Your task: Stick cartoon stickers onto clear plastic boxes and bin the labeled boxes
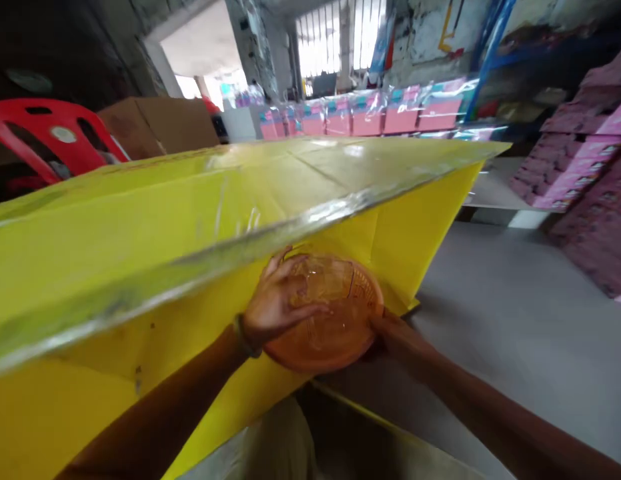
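An orange plastic basket [310, 363] with a slotted wall is below the edge of a yellow table [250, 193], in front of the yellow panels underneath. Clear plastic pieces [330, 280] lie in it; their exact kind is blurred. My right hand [383, 327] grips the basket's right rim, its fingers partly hidden beneath. Over the left side of the basket is my left hand [283, 293], fingers spread, close to the clear pieces. Whether it touches them I cannot tell. A band circles my left wrist.
A red plastic chair [65, 137] and a cardboard box [155, 127] stand at the far left. Wrapped pink packages [365, 113] line the back. Pink boxes [580, 153] are stacked at right, beside grey floor [505, 320]. My knee [280, 440] is under the basket.
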`<state>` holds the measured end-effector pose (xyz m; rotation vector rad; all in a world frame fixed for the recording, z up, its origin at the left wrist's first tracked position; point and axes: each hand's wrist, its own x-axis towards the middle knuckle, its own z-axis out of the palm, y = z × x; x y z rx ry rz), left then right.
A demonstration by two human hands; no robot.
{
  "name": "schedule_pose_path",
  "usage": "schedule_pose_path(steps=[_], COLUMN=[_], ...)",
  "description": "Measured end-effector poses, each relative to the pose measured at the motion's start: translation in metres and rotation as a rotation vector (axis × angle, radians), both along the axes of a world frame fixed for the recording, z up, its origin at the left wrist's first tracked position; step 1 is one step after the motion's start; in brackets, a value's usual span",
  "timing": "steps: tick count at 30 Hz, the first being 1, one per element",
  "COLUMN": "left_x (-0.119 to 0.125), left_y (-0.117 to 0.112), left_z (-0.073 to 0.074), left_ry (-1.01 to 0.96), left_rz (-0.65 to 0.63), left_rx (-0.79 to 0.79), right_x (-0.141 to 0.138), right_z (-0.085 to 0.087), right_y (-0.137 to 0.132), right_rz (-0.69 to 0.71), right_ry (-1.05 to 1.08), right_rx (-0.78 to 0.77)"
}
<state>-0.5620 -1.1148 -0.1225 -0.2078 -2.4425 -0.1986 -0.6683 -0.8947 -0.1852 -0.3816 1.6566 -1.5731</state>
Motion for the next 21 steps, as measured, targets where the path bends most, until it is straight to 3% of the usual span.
schedule_pose_path(steps=[4, 7, 10, 16, 21], left_x=[0.009, 0.021, 0.033, 0.056, 0.062], left_y=[0.048, 0.088, 0.125, 0.189, 0.253], left_z=[0.005, 0.012, 0.028, 0.085, 0.136], left_ry=[-0.037, -0.126, -0.234, -0.48, -0.377], left_rz=[0.052, -0.053, -0.198, -0.563, -1.017], left_rx=[0.133, 0.191, 0.245, 0.141, 0.144], right_x=[0.014, 0.043, 0.092, 0.226, 0.316], right_z=[0.026, 0.04, 0.058, 0.127, 0.182], right_y=[0.05, 0.091, 0.132, 0.192, 0.202], right_rz=[-0.066, -0.249, -0.48, -0.917, -1.423], right_ry=[-0.135, -0.229, -0.333, -0.414, -0.467], right_rx=[0.092, 0.116, 0.145, 0.07, 0.061])
